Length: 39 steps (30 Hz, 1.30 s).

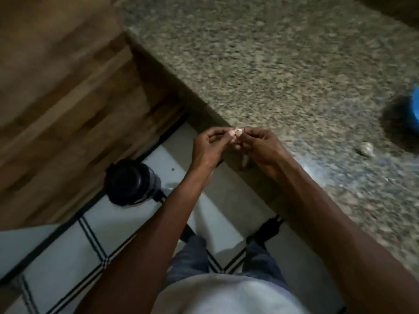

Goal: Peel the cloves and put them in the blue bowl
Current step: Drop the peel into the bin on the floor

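Left hand [209,147]: you curl your fingers and pinch the clove [238,132] from the left side.
Right hand [260,146]: you pinch the same clove from the right side, so your two hands meet at it.
Clove: it sits between your fingertips, up in the air by the edge of the counter [272,64].
Bowl [413,109]: it is blue, on the counter, far to your right, half out of the picture.
Small lump [365,148]: it lies on the counter near the bowl; too blurry to tell what it is.
Bottle [131,181]: it is dark and stands on the floor by your left arm.
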Motion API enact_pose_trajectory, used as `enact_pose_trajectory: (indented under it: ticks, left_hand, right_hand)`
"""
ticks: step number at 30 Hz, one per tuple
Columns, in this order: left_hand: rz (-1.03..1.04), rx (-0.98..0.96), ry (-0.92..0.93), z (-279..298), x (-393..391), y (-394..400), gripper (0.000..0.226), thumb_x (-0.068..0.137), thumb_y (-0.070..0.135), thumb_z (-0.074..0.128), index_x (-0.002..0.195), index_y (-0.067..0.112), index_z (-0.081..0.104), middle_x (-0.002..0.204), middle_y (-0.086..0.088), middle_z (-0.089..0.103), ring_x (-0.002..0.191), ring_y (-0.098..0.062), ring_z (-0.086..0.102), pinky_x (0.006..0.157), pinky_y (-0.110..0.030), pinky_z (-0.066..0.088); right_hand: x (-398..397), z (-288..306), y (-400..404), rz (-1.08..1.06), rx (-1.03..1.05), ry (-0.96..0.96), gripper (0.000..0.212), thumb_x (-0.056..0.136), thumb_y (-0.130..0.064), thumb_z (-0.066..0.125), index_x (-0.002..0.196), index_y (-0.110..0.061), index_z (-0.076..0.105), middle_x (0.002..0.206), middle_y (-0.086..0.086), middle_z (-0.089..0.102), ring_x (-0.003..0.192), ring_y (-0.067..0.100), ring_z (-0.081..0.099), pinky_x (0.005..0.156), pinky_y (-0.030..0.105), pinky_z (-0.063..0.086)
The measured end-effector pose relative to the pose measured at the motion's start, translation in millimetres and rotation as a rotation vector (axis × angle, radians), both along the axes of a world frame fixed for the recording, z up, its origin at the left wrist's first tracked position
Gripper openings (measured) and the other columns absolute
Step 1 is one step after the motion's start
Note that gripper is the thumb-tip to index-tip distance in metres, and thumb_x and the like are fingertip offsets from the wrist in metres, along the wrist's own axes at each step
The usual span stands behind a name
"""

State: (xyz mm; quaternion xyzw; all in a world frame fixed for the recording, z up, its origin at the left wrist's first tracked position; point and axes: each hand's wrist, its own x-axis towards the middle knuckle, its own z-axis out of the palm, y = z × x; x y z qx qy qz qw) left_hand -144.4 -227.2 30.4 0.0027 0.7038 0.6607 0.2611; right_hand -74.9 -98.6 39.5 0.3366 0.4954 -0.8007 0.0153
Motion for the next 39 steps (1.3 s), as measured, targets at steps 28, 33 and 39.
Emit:
enact_pose_trajectory:
  ticks: [28,33,39]
  left_hand:
    - [0.540,-0.215,-0.166,-110.1,-156.5,-503.5,0.019,0.088,0.024,0.081,0.106,0.020,0.080,0.107,-0.001,0.078,0.107,-0.024,0.071,0.101,-0.048,0.057]
    - [0.660,-0.215,-0.303,-152.7,-164.4,-518.4,0.025,0.089,0.015,0.080,0.113,0.011,0.077,0.110,-0.006,0.077,0.105,-0.023,0.073,0.100,-0.043,0.058]
    - [0.785,-0.145,-0.369,-221.8,-183.7,-523.7,0.011,0.087,0.009,0.082,0.095,0.017,0.081,0.093,-0.005,0.080,0.085,-0.018,0.076,0.076,-0.023,0.059]
  right_hand:
    - [-265.9,-126.6,-473.7,0.859,0.384,-0.140,0.023,0.094,-0.018,0.077,0.115,-0.007,0.075,0.111,0.013,0.076,0.109,0.030,0.072,0.102,0.051,0.057]
    - [-278.7,-173.5,-499.3,0.926,0.384,-0.175,0.023,0.097,-0.023,0.073,0.114,-0.008,0.074,0.111,0.013,0.076,0.108,0.028,0.072,0.103,0.051,0.056]
    - [-299.6,-239.1,-517.1,0.838,0.296,-0.308,0.022,0.093,-0.013,0.077,0.112,-0.004,0.075,0.108,0.015,0.078,0.103,0.028,0.075,0.101,0.049,0.058]
